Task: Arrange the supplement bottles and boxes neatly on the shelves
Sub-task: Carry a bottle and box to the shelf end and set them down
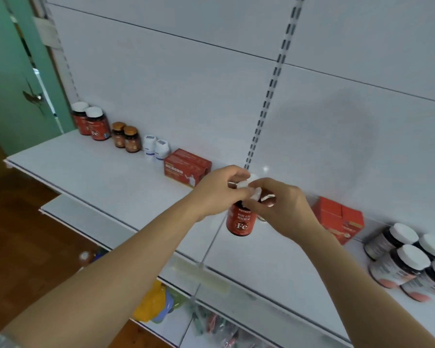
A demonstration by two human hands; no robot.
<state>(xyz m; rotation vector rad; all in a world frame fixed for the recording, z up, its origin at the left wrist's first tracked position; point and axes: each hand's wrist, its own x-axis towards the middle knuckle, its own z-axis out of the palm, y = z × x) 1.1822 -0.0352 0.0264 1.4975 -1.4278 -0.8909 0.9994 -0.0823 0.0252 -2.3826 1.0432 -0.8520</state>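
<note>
Red Fe bottle [241, 219] held just above the shelf [111, 177], both hands pinching its white cap: left hand [216, 190], right hand [284, 207]. Prob. light, rigid, slick plastic; gripping the body w/ fingers beats the cap. Red boxes [186, 167] behind.

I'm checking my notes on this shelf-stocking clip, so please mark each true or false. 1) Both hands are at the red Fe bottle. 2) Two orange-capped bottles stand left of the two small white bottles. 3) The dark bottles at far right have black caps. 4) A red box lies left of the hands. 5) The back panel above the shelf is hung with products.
1) True: the left hand and right hand both grip the red Fe bottle near its cap.
2) True: the orange-capped bottles stand left of the small white bottles.
3) False: the dark bottles have white caps.
4) True: a red box lies there.
5) False: the back panel is bare.
</note>
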